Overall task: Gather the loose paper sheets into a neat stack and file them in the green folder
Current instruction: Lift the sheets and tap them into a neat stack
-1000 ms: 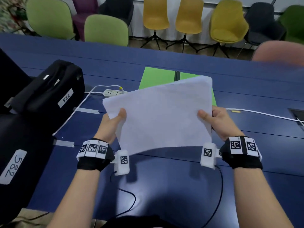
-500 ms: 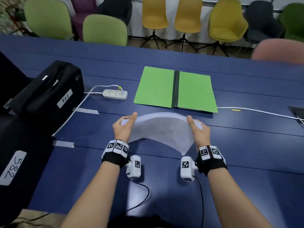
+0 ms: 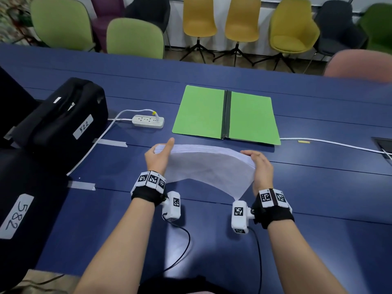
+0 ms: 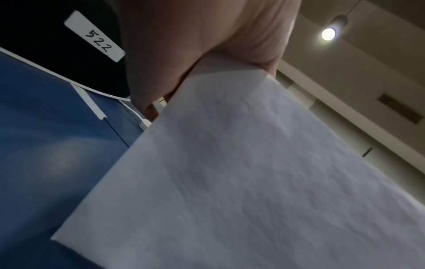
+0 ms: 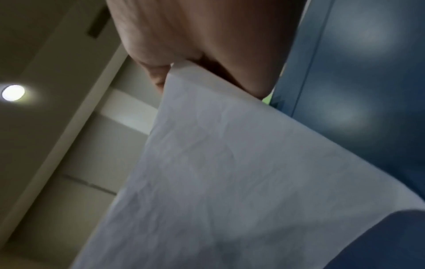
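Note:
A stack of white paper sheets [image 3: 209, 166] stands on edge and bows toward me above the blue table [image 3: 318, 187]. My left hand [image 3: 159, 158] grips its left end and my right hand [image 3: 259, 166] grips its right end. The left wrist view shows the paper sheets [image 4: 241, 182] running out from under my left hand [image 4: 184, 54]. In the right wrist view the paper sheets [image 5: 230, 172] are pinched by my right hand [image 5: 207, 45]. The green folder [image 3: 227, 115] lies open and flat on the table just beyond the sheets, with a dark spine down its middle.
A black case [image 3: 59, 122] labelled 522 and a second one labelled 582 [image 3: 17, 215] sit at the left. A white power strip [image 3: 148, 121] lies left of the folder, its cable [image 3: 331, 143] running right. Chairs [image 3: 199, 18] line the far side.
The sheets came down from an upright hold in front of the folder to a low, bowed stack near the table. Both hands moved down and closer together, then barely shifted.

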Motion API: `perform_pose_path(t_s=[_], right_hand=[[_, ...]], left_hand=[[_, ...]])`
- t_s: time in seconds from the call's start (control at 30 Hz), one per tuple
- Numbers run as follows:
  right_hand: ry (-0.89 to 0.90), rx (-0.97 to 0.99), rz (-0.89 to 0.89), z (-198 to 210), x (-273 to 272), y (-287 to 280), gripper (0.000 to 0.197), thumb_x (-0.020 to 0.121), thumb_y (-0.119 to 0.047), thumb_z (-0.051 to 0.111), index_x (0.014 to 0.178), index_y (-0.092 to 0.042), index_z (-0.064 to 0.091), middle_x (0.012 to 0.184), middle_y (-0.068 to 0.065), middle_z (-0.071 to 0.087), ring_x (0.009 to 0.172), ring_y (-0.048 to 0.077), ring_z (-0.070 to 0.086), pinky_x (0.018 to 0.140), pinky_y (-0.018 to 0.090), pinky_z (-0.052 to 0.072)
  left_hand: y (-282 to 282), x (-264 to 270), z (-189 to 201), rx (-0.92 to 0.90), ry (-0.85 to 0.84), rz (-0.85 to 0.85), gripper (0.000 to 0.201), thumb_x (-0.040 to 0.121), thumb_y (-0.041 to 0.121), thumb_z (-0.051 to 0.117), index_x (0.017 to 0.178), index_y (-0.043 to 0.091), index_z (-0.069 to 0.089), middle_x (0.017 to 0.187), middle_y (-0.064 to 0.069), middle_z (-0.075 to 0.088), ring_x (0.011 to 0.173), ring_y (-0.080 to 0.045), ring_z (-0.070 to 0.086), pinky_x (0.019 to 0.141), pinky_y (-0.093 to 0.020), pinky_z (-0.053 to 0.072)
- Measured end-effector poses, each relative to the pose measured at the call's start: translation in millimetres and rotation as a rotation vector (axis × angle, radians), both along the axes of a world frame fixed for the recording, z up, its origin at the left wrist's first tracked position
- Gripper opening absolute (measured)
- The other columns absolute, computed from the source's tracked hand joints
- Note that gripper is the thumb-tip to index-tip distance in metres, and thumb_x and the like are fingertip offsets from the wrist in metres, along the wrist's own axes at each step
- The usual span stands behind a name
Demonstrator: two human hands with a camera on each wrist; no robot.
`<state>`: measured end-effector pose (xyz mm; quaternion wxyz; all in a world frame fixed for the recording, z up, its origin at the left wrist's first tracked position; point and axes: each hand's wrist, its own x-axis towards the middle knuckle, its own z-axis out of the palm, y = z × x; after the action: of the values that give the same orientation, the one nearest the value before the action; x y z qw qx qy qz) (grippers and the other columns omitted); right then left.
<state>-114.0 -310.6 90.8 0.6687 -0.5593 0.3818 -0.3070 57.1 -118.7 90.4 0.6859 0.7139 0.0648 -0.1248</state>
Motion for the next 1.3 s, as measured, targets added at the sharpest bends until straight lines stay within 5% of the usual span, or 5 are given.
perform_pose_path(t_s=[0.33, 0.53, 0.8, 1.07, 1.3], right_hand=[[0.716, -0.940, 0.351, 6, -12, -12, 0.029, 0.075, -0.053, 0.068, 0.076, -0.024, 0.068, 0.063, -0.007, 0.063, 0.072, 0.022, 0.058, 0.078, 0.038, 0.046], [1.206, -0.944, 0.618, 48, -4, -18, 0.027, 0.073, -0.044, 0.073, 0.069, -0.024, 0.055, 0.075, -0.004, 0.053, 0.089, 0.024, 0.057, 0.088, 0.038, 0.035], [0.403, -0.744, 0.728, 51, 20, 21, 0.030, 0.087, -0.033, 0.065, 0.057, -0.037, 0.061, 0.053, -0.010, 0.058, 0.052, 0.005, 0.048, 0.056, 0.022, 0.036], [0.094, -0.156, 0.478, 49, -13, -13, 0.034, 0.065, -0.049, 0.077, 0.084, -0.021, 0.075, 0.084, 0.000, 0.075, 0.078, 0.019, 0.069, 0.078, 0.042, 0.055], [-0.090, -0.138, 0.521, 82, -1, -6, 0.027, 0.073, -0.045, 0.074, 0.091, -0.025, 0.076, 0.091, 0.004, 0.073, 0.093, 0.031, 0.064, 0.087, 0.051, 0.051]], left_hand=[[-16, 10, 3, 0.178, -0.205, 0.127, 0.065, 0.080, 0.053, 0.065, 0.055, 0.020, 0.015, 0.054, 0.001, 0.016, 0.056, -0.016, 0.017, 0.053, -0.027, 0.019], [-27, -6, 34, 0.212, -0.416, 0.062, 0.065, 0.085, 0.052, 0.057, 0.054, 0.019, 0.011, 0.053, 0.002, 0.012, 0.059, -0.021, 0.016, 0.055, -0.028, 0.018], [-48, -49, 121, 0.582, -0.994, -0.256, 0.069, 0.068, 0.083, 0.026, 0.052, 0.016, 0.030, 0.044, 0.003, 0.022, 0.049, -0.027, 0.035, 0.051, -0.029, 0.023], [19, 8, 97, 0.324, -0.561, -0.396, 0.071, 0.073, 0.024, 0.080, 0.133, 0.018, 0.042, 0.077, -0.002, 0.060, 0.066, -0.015, 0.057, 0.086, -0.047, 0.052], [3, -9, 105, -0.191, -0.217, -0.469, 0.069, 0.055, 0.055, 0.079, 0.110, 0.020, 0.055, 0.092, 0.019, 0.073, 0.089, 0.003, 0.067, 0.085, -0.023, 0.054]])
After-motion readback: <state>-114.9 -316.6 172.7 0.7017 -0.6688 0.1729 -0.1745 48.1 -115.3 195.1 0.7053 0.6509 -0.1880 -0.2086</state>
